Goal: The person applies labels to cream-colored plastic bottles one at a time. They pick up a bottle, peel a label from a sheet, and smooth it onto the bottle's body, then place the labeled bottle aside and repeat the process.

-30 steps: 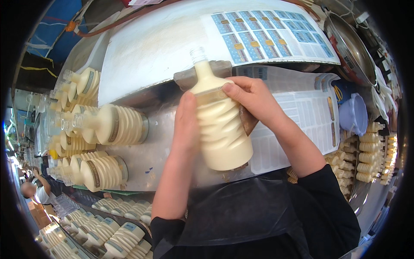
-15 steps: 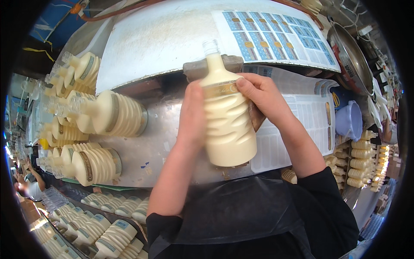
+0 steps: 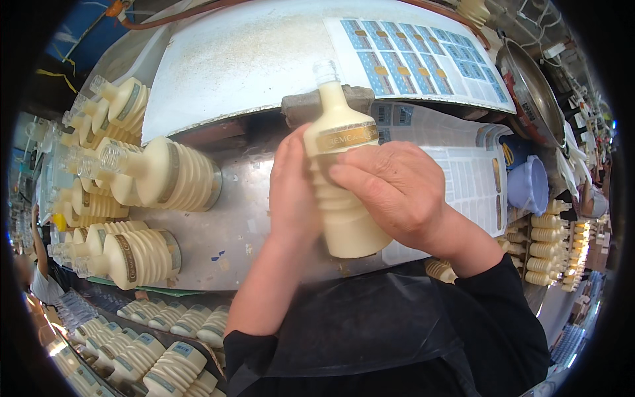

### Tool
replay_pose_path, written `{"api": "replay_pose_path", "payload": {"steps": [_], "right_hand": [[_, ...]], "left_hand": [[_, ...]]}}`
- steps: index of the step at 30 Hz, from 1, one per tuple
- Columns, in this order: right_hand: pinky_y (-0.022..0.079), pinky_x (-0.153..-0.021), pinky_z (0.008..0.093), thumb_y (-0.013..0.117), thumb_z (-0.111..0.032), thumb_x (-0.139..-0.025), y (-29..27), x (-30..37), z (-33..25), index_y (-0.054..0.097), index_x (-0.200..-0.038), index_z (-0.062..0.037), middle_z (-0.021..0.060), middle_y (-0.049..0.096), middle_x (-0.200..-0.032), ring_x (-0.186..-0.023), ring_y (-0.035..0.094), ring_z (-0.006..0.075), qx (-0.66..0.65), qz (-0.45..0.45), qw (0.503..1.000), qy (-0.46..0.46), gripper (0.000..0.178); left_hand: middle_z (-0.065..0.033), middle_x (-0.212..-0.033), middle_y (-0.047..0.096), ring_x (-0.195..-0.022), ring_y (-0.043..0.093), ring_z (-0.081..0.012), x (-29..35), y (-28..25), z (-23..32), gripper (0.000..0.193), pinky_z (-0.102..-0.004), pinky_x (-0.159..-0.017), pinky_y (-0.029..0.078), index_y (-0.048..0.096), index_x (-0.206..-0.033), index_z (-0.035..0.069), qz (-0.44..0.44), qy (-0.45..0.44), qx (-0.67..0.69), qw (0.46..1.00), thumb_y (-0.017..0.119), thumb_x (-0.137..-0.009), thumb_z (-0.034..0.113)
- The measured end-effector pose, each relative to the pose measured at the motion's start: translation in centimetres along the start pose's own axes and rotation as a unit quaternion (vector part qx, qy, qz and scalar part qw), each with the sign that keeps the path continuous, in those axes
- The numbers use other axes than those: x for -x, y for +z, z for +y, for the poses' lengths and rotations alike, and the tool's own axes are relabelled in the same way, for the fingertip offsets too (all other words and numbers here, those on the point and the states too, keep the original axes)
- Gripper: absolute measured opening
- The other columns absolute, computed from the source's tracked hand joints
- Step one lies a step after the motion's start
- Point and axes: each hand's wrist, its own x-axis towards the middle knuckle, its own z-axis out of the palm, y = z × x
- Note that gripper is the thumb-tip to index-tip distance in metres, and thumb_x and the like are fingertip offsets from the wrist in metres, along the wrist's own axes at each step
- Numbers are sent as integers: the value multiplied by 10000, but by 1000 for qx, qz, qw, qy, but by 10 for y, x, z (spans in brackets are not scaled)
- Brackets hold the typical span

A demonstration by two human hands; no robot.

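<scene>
A cream-coloured bottle (image 3: 338, 202) with wavy ridges and a clear threaded neck lies in front of me, neck pointing away. Its shoulder carries a gold label band (image 3: 347, 137). My left hand (image 3: 291, 182) is wrapped along the bottle's left side, gripping it. Over the ridges just below the band, my right hand (image 3: 400, 188) is closed in a pinch. A flat brownish piece (image 3: 325, 164) shows at its fingertips against the bottle; most of it is hidden by the fingers. Under the bottle's neck end is a grey-brown padded rest (image 3: 297, 108).
Several similar bottles (image 3: 188, 175) lie on the metal table (image 3: 231, 225) to the left. Label sheets (image 3: 397, 56) rest on the white board (image 3: 245, 63); backing paper (image 3: 463, 178) is to the right, by a lavender bucket (image 3: 528, 185). More bottles (image 3: 175, 370) fill the lower left.
My right hand has moved from the bottle's right shoulder down and left, across its front, with the brownish piece. The left hand still holds the bottle's side.
</scene>
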Motion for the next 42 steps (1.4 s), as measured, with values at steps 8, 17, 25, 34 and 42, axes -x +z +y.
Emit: {"api": "replay_pose_path", "payload": {"steps": [8, 17, 25, 34, 42], "right_hand": [[527, -703, 320, 662, -58, -678, 13, -20, -28, 699, -977, -10, 93, 681, -945, -864, 699, 225, 98, -180, 979, -16, 305], [541, -725, 340, 677, -68, -709, 20, -23, -19, 699, -1005, -36, 81, 696, -936, -847, 709, 232, 75, -88, 993, -6, 298], [550, -894, 355, 601, -20, -933, 11, -39, 26, 539, -1242, -7, 138, 688, -1115, -1019, 693, 203, -202, 115, 915, 329, 316], [458, -1028, 428, 534, -130, -1016, 36, 15, 56, 474, -1358, -28, 201, 589, -1295, -1184, 592, 367, -165, 99, 912, 363, 362], [489, -999, 397, 612, -76, -979, 35, 33, 68, 491, -1349, -29, 165, 612, -1281, -1152, 621, 303, -215, 143, 894, 366, 392]], "left_hand": [[-133, -1322, 615, -1198, 605, -259, 0, -13, -6, 458, -417, -1045, 486, 529, -1415, 86, -66, -54, 143, 986, 398, -1121, 412], [-153, -1369, 596, -1286, 565, -306, -1, -14, -3, 580, -461, -1126, 433, 510, -1428, 74, -66, -59, 145, 985, 296, -1118, 516], [-129, -1312, 609, -1225, 582, -238, 10, 8, 6, 548, -399, -1063, 475, 489, -1385, 50, -33, 15, -28, 999, 341, -1116, 504], [-109, -1213, 593, -1070, 580, -162, -4, 1, 0, 417, -329, -947, 484, 464, -1324, 65, -8, 61, -256, 965, 506, -1075, 396], [-106, -1274, 566, -1141, 557, -177, -8, -9, -3, 363, -336, -1006, 463, 469, -1402, 38, 0, 118, -268, 956, 382, -1123, 253]]}}
